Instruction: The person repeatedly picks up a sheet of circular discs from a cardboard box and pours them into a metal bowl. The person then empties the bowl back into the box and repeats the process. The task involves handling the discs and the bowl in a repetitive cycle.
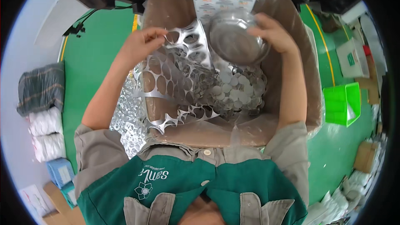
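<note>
1. Over the brown-walled bin (196,136), the left grip (143,43) pinches a silver perforated strip (182,37) at its left end.
2. At the strip's right, the right grip (275,33) clasps a shiny round bowl (235,43) by its rim.
3. Below the bowl, pale discs (235,87) lie heaped.

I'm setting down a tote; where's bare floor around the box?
Left: green floor between the dark bundle and the left forearm. Right: a floor patch below the bright green crate, left of the brown carton. Crowded: the lined box, holding perforated sheets and discs, and the shiny scrap left of it.
</note>
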### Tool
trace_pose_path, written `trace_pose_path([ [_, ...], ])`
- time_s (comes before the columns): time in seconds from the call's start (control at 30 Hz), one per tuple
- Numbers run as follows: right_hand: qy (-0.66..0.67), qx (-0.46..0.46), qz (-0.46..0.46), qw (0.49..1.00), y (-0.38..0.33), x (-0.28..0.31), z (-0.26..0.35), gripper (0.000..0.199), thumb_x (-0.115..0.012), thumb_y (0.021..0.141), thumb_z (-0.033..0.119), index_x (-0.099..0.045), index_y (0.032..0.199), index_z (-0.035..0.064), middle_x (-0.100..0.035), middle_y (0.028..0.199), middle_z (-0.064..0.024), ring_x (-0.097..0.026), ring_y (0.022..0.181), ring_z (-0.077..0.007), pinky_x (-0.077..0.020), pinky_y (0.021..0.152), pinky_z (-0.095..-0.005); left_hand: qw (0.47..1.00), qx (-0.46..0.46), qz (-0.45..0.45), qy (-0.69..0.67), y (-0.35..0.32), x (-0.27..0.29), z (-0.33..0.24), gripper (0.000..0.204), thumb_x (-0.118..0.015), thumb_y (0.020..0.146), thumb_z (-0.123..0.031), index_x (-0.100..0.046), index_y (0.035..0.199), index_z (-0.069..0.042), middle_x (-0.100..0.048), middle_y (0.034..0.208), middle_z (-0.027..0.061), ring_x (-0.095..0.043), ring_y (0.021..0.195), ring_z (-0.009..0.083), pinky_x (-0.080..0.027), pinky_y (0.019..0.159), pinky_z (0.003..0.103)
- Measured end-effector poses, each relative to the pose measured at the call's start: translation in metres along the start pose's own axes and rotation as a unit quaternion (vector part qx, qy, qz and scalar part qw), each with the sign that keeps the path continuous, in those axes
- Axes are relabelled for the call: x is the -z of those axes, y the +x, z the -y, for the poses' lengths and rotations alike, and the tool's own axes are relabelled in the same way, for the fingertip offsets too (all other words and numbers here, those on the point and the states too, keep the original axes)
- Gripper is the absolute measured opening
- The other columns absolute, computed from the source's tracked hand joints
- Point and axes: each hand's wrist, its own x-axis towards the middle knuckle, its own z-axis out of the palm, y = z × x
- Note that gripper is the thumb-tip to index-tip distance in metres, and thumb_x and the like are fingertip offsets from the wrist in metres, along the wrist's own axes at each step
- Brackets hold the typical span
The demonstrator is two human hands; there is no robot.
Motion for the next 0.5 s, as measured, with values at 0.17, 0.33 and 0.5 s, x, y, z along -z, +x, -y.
trace_pose_path([
  [0.17, 0.539, 0.247, 0.229, 0.772, -0.017, 0.013, 0.051, 0.038, -0.05, 0.088, 0.019, -0.045, 0.122, 0.0027, -0.055, 0.114, -0.014, -0.052, 0.106, -0.0288, -0.0435, 0.087, -0.0383, 0.927, 0.128, -0.059, -0.348, 0.008, 0.015, 0.0, 0.028, -0.058, 0.085, -0.011, -0.057, 0.109, 0.003, -0.062, 0.096, 0.0061, -0.06, 0.082, 0.0108, -0.048, 0.077, 0.024],
  [0.33, 0.433, -0.071, 0.153, 0.885, 0.014, -0.075, -0.066, 0.037, -0.049, 0.09, 0.018, -0.04, 0.123, 0.0045, -0.058, 0.099, -0.0119, -0.056, 0.092, -0.0235, -0.0472, 0.076, -0.0356, 0.872, 0.007, -0.073, -0.484, -0.001, 0.029, -0.022, 0.038, -0.057, 0.086, -0.011, -0.048, 0.119, 0.005, -0.061, 0.1, 0.0046, -0.058, 0.09, 0.0094, -0.047, 0.076, 0.022],
  [0.5, -0.531, -0.254, 0.235, 0.773, -0.005, -0.096, -0.211, 0.06, -0.065, 0.072, 0.041, -0.054, 0.116, 0.002, -0.052, 0.122, -0.0176, -0.057, 0.101, -0.0313, -0.0453, 0.085, -0.0396, 0.887, -0.004, -0.116, -0.448, -0.013, 0.029, -0.036, 0.042, -0.054, 0.088, -0.017, -0.046, 0.124, 0.003, -0.055, 0.103, 0.004, -0.05, 0.078, 0.0071, -0.044, 0.074, 0.023],
])
